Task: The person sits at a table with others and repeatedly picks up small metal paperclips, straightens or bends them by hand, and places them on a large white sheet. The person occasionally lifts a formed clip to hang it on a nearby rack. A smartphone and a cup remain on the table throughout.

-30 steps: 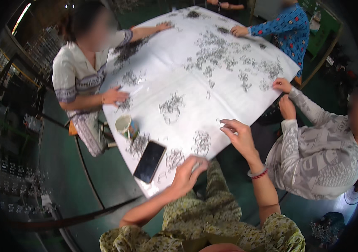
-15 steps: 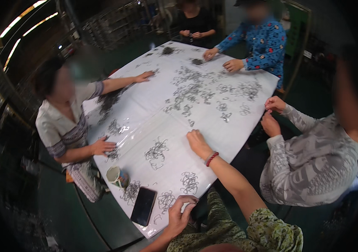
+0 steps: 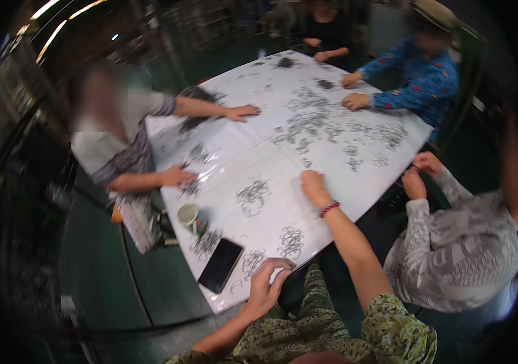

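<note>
Low centre, the left hand (image 3: 266, 286) curls; mid-frame, the right hand (image 3: 315, 189) bunches, grips unclear; a careless drag could scatter curved wires (image 3: 291, 243).

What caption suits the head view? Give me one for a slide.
Wearer's right hand over a white table scattered with thin dark pieces, left hand at its near edge by a phone.

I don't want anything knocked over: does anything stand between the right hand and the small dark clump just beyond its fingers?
Nothing visible stands between the right hand and the small dark clump; the hand is right by it, though blur hides whether they touch. The cup and phone are well off to the left.
</note>
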Available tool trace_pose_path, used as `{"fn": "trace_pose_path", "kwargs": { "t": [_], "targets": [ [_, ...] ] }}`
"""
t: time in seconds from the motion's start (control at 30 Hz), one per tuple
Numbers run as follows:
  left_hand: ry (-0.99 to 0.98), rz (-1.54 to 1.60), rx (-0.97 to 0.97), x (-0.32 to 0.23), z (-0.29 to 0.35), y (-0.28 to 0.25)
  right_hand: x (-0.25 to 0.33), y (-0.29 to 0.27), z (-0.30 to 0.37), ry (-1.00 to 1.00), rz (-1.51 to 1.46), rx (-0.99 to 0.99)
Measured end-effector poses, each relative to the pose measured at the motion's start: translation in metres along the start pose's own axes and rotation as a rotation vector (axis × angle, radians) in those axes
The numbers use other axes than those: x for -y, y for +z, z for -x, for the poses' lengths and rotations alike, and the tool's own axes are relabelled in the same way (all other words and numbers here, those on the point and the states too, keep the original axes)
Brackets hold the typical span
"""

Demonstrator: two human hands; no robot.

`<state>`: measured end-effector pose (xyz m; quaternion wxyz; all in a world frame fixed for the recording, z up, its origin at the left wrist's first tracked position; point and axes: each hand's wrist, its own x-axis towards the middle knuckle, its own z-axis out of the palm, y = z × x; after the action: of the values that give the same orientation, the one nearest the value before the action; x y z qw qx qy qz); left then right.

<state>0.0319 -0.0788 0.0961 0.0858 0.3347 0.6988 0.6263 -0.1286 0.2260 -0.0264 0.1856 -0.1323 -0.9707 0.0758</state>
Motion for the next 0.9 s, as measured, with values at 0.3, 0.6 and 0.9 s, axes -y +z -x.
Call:
{"fn": "trace_pose_path", "kwargs": {
  "t": [0.3, 0.6, 0.9],
  "targets": [
    [-0.02, 0.024, -0.116, 0.003, -0.007, 0.003, 0.093, -0.159, 0.17, 0.097, -0.888, -0.257],
    [0.008, -0.109, -0.015, -0.01, 0.006, 0.017, 0.13, -0.203, 0.225, -0.007, -0.777, -0.452],
    [0.038, -0.288, -0.065, 0.055, -0.034, -0.014, 0.125, -0.177, 0.242, 0.266, -1.158, -0.367]
  ]
}}
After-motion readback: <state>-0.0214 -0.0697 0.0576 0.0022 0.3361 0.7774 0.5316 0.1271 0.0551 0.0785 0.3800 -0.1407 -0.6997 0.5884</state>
